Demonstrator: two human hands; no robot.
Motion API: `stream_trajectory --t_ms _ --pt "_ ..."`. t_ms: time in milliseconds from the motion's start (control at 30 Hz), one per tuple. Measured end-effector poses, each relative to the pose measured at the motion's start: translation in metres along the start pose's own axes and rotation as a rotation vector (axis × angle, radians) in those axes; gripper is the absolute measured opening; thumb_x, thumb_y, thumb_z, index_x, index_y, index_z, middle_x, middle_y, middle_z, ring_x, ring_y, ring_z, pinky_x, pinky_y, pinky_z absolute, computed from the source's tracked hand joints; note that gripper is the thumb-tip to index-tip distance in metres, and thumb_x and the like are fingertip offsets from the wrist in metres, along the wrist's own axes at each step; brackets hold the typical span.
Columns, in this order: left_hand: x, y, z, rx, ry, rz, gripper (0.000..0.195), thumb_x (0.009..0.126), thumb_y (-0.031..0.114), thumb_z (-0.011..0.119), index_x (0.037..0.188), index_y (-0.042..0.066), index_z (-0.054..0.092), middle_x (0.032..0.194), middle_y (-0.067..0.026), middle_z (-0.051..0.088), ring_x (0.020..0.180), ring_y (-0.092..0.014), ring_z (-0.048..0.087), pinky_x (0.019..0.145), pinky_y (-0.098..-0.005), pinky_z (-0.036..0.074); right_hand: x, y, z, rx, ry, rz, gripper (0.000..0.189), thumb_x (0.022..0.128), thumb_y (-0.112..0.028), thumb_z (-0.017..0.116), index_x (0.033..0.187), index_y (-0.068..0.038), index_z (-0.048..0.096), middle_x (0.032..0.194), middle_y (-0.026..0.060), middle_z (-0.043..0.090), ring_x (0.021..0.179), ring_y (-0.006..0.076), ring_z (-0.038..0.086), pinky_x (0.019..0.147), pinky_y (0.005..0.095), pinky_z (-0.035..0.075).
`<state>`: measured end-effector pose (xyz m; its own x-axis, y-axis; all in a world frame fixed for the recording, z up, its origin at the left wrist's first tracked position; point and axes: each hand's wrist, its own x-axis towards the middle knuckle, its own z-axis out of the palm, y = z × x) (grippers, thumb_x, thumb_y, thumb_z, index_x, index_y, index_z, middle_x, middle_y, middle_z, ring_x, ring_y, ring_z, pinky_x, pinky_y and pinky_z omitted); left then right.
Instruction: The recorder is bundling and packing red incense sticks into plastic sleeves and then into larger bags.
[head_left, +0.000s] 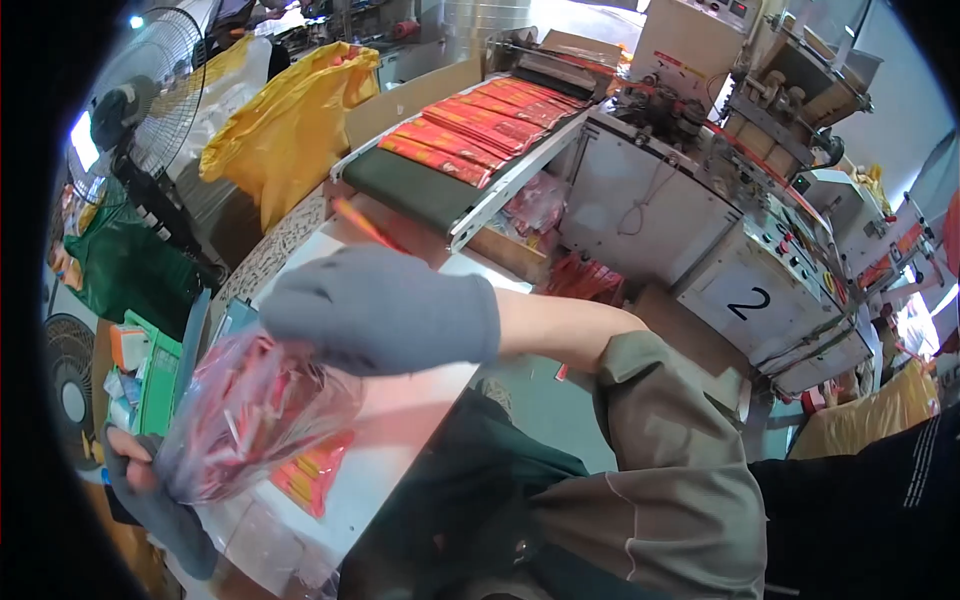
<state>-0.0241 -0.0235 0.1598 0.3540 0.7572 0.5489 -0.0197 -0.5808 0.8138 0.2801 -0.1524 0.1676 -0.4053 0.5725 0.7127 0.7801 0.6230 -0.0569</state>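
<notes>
A clear plastic bag (262, 420) filled with red packets is slung between my two gloved hands above a white tabletop (405, 405). My right hand (375, 311), in a grey glove, is closed at the bag's upper edge; its fingertips are hidden. At the lower left, my left hand (157, 495) grips the bag's other end, with bare fingertips showing from its grey glove. Beneath the bag lies a red and yellow packet (311, 472). A blurred orange-red strip (367, 225) shows beyond my right hand, and whether that hand touches it is unclear.
Rows of red packets (480, 124) lie on a green conveyor belt (405, 187) ahead. A yellow sack (292, 127) and a standing fan (142, 112) are at left, above a green crate (157, 367). The machine cabinet (757, 300) stands at right. Clear plastic film (277, 555) lies near the front.
</notes>
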Motion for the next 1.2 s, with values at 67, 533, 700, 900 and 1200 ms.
stream_trajectory --t_ms 67,533,700,900,1200 --pt "-0.001 0.004 0.013 0.149 -0.085 0.073 0.035 0.078 0.036 0.066 0.083 0.007 0.048 0.067 0.006 0.037 0.061 -0.005 0.035 0.055 -0.0224 0.031 0.0 0.018 0.001 0.135 -0.076 0.101 0.032 0.076 -0.028 0.063 0.095 -0.006 0.049 0.081 0.0112 0.054 0.073 0.0313 0.057 0.059 0.0395 0.045" --pt "-0.038 -0.004 0.034 0.221 -0.163 0.099 0.052 0.069 0.027 0.074 0.106 0.002 0.047 0.097 -0.007 0.051 0.088 -0.02 0.051 0.076 -0.0322 0.043 0.052 -0.014 0.088 0.111 -0.435 0.028 0.014 0.075 -0.021 0.057 0.077 -0.008 0.056 0.061 0.0134 0.056 0.055 0.0318 0.058 0.052 0.0403 0.044" --pt "-0.064 -0.095 0.05 -0.012 -0.281 -0.367 0.06 0.076 0.003 0.065 0.128 0.002 0.037 0.114 -0.0083 0.055 0.099 -0.017 0.057 0.084 -0.0336 0.048 0.094 0.036 0.162 0.224 -0.092 0.154 0.018 0.075 -0.032 0.061 0.076 -0.014 0.06 0.062 0.0093 0.056 0.058 0.0313 0.057 0.053 0.0401 0.044" --pt "-0.042 -0.158 0.041 -0.537 -0.091 -0.647 0.047 0.079 0.003 0.064 0.122 0.001 0.047 0.113 -0.0086 0.058 0.1 -0.017 0.058 0.087 -0.0319 0.048 0.087 0.167 0.3 0.127 0.107 0.562 0.085 0.057 -0.051 0.078 0.121 -0.006 0.045 0.103 0.016 0.06 0.099 0.0324 0.058 0.083 0.0362 0.045" --pt "0.006 -0.249 -0.014 -0.476 0.127 -0.829 0.038 0.083 0.023 0.064 0.114 0.003 0.056 0.107 -0.0043 0.059 0.097 -0.011 0.056 0.084 -0.0271 0.046 0.18 0.171 0.319 0.251 0.054 0.437 0.044 0.076 -0.04 0.066 0.104 -0.007 0.061 0.082 0.0109 0.062 0.077 0.022 0.061 0.071 0.0318 0.047"
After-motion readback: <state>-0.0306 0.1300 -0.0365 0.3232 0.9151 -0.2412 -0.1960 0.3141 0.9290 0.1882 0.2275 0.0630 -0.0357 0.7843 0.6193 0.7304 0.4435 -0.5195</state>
